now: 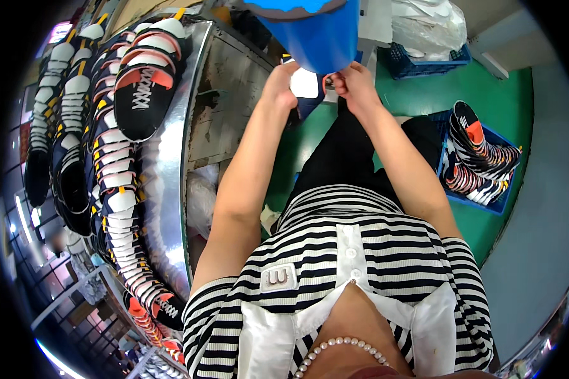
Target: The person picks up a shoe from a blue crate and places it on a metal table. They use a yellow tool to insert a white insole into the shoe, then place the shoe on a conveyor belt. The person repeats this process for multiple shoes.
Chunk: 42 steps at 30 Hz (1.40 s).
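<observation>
Out in front of me, both hands hold a navy shoe upper with a white patch. My left hand is closed on its left side, thumb lying near the white patch. On the opposite side my right hand has its fingers curled and pinched at the upper's edge, where a bit of red-orange lining shows. Just above the hands, a blue rounded cylinder covers the far part of the upper, so what lies beneath it is hidden.
Long stacks of nested shoe uppers line a shiny metal-edged table on my left. At right, a blue crate on the green floor holds more uppers. A second blue basket with plastic-wrapped white pieces stands farther off.
</observation>
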Available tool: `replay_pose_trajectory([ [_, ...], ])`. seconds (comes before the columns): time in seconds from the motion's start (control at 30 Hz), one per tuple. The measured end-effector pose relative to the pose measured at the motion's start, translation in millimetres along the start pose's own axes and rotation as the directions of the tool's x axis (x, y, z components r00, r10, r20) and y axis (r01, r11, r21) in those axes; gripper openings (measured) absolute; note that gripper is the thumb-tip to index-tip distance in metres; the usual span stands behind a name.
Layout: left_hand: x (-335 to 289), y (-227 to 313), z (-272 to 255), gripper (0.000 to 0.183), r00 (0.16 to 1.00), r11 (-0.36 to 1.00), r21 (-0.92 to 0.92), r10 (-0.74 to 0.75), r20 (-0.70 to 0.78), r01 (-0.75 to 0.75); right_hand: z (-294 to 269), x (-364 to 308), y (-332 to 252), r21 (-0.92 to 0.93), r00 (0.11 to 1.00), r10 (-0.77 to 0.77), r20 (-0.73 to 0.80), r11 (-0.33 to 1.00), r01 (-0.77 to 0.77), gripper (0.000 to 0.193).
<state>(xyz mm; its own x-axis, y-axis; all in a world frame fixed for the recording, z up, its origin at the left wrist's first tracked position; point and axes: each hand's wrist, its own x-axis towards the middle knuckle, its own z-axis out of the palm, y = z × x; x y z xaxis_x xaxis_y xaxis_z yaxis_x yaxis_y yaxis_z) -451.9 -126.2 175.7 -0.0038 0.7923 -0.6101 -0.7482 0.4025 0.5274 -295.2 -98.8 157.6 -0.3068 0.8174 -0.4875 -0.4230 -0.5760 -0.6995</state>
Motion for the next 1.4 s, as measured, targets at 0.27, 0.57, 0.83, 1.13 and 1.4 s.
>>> replay_pose_trajectory([
  [0.27, -118, 14, -4, 0.028, 0.861, 0.854, -0.157, 0.462, -0.211, -0.497, -82, -29, -6, -0.153, 0.984, -0.021, 0.176, 0.987, 0.048, 0.018],
  [0.57, -197, 154, -99, 0.028, 0.505, 0.592, 0.148, 0.773, -0.384, -0.793, -236, -84, 17, -0.132, 0.966, 0.021, -0.258, 0.99, -0.057, 0.012],
  [0.83, -228, 140, -53, 0.025, 0.432, 0.446, 0.601, 0.884, -0.18, -0.663, -306, -136, 35, -0.012, 0.869, 0.065, -0.49, 0.997, -0.082, 0.01],
  [1.13, -57, 268, -207, 0.029, 0.56, 0.384, 0.734, 0.828, -0.005, -0.561, -264, -124, 1, -0.441, 0.957, -0.133, -0.257, 0.897, 0.006, 0.019],
  [1.4, -85, 184, -114, 0.045, 0.259, -0.096, 0.845, 0.928, 0.267, -0.527, -362, -159, 16, -0.214, 0.741, -0.131, -0.659, 0.977, -0.017, 0.018],
])
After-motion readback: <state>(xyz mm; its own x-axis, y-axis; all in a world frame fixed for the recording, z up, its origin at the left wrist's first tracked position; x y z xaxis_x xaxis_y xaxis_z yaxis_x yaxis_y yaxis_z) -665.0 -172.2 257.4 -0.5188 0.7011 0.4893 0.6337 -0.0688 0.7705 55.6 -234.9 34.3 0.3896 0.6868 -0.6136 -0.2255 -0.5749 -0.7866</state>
